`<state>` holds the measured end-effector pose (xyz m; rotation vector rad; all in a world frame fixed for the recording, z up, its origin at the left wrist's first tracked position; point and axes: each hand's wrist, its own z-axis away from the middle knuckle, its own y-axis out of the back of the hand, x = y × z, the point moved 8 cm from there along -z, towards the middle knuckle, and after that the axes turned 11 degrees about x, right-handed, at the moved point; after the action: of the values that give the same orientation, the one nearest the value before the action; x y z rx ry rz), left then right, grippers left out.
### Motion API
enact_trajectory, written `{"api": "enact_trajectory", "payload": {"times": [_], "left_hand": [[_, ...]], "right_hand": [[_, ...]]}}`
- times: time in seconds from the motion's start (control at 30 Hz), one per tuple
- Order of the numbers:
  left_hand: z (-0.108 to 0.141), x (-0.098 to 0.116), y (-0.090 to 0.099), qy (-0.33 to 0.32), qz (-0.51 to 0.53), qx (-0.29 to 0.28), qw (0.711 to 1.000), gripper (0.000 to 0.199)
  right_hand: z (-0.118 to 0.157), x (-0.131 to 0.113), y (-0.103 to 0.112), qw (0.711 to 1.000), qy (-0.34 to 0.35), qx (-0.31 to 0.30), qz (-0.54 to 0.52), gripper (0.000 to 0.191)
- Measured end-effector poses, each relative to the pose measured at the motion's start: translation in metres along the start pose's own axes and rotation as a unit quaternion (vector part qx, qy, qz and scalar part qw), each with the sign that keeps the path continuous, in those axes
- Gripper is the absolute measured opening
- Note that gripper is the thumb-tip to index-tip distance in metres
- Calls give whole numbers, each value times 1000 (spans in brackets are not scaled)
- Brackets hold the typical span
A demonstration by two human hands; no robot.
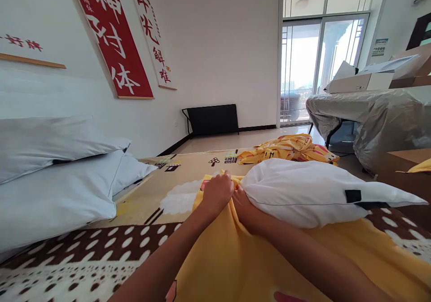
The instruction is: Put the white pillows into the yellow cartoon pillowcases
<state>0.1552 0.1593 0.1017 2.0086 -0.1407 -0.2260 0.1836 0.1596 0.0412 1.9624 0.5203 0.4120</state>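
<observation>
A yellow pillowcase [232,252] with pink printed patches spreads over the bed toward me, its upper part bunched between my hands. My left hand [219,189] is closed around the gathered cloth, knuckles up. Right beside it, my right hand [243,205] is closed on the same cloth, up against the left corner of a white pillow [299,192]. Whether its fingers also pinch that corner is hidden. The pillow lies flat to the right, partly on the yellow cloth, with a black patch near its right end.
Several white pillows [60,181] are stacked at the left on a beige and brown patterned bed sheet [134,248]. Crumpled yellow bedding [289,148] lies at the bed's far edge. At the right stand a plastic-covered table [377,118] with boxes and a cardboard box [404,172].
</observation>
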Motion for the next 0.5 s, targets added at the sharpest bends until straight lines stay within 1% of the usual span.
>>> {"api": "enact_trajectory", "payload": {"times": [0.03,0.1,0.17,0.2,0.23,0.27,0.3,0.33,0.37,0.4,0.47,0.5], "left_hand": [[2,3,-2,-7,1,0,1000,32],[6,4,-8,-15,1,-4,1000,32],[12,-1,-16,-16,4,-17,1000,33],[15,-4,-21,-14,8,-28,999,33],[18,-7,-26,-13,12,-39,999,32],[21,-9,-29,-13,15,-50,999,32],[24,-11,-32,-14,16,-57,998,32],[28,-11,-33,-16,16,-60,998,32],[32,-11,-32,-18,13,-61,998,33],[36,-9,-31,-20,10,-61,998,34],[45,-5,-26,-26,7,-62,998,34],[49,-3,-24,-29,5,-62,998,34]], "right_hand": [[3,-2,-2,1000,6,1,-2,25],[7,0,-2,1000,7,-1,-1,28],[7,7,5,999,21,-24,-9,40],[6,10,10,998,39,-53,-21,49],[6,13,14,993,60,-95,-41,57],[5,17,20,984,82,-142,-67,61],[5,23,27,973,97,-185,-97,59],[4,32,35,964,102,-212,-126,54],[0,44,44,962,93,-213,-145,49],[-5,59,53,968,72,-189,-149,48],[-11,93,62,985,18,-122,-120,59],[-10,107,59,990,-4,-102,-97,66]]}}
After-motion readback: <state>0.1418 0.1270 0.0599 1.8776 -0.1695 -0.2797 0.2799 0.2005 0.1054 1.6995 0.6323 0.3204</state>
